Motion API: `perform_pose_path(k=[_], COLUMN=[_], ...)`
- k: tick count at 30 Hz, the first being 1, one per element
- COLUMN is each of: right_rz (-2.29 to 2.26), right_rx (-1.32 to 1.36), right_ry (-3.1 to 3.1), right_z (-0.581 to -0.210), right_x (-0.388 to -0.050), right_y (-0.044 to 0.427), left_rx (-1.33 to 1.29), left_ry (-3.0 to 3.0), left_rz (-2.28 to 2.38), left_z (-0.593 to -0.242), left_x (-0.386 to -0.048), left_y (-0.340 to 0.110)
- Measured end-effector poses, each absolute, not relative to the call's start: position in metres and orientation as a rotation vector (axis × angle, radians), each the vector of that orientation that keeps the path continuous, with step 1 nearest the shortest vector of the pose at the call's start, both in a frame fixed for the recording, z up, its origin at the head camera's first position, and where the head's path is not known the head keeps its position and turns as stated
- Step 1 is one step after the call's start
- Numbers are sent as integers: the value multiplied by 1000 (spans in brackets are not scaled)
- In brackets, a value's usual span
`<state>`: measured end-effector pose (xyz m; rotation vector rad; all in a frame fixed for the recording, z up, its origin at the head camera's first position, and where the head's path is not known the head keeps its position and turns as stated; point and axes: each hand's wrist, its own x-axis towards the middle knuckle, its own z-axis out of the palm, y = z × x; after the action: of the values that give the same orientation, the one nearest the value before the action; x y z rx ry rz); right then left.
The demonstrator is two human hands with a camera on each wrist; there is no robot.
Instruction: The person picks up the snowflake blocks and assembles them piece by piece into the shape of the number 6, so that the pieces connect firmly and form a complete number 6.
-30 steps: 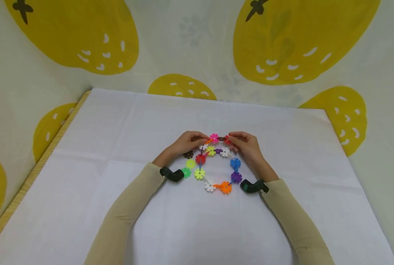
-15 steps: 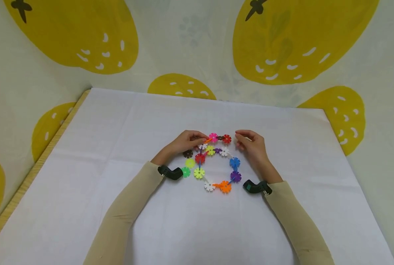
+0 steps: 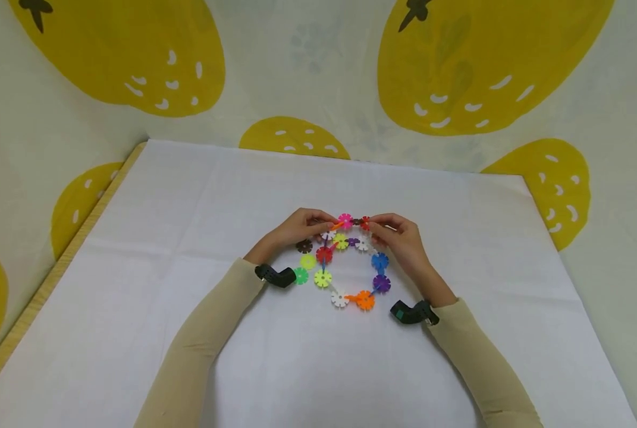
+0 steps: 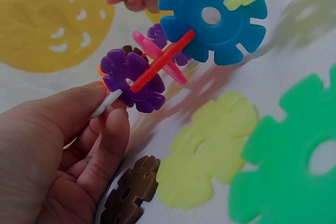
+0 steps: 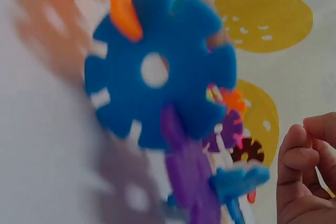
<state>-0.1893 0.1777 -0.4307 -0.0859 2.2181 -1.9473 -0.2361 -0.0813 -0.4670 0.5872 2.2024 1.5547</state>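
A chain of notched plastic snowflake discs closes into a ring on the table, with an orange disc nearest me and a purple disc at its right. From its far left a branch carries a pink disc, a brown one seen edge-on and a red disc. My left hand pinches this branch; in its wrist view a white disc shows between thumb and fingers. The fingertips of my right hand overlap the red disc in the head view, but its wrist view shows curled fingers apart from the discs.
Loose brown, yellow and green discs lie beside my left wrist. White cloth covers the table, and a fruit-print curtain hangs behind its far edge.
My right hand drew back from the red disc, then returned leftward to it. My left hand keeps its grip on the branch, and the ring stays in place.
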Motion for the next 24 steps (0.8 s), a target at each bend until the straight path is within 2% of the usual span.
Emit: perform_pose_path(k=[9,15,24], right_rz=[-1815,-1697,-1576], right_rx=[-286,-515,-635], right_ry=[2200,2194,2137], right_z=[-426,-429,-435], right_x=[-171,-162,-156], right_y=[155,137,114], left_rx=[571,605,616], left_ry=[2188,2168,2167], left_rz=[1556,1578,1604], left_z=[-468,-469,-468], left_x=[-238,-237,-236], left_y=[-81,-81,-81])
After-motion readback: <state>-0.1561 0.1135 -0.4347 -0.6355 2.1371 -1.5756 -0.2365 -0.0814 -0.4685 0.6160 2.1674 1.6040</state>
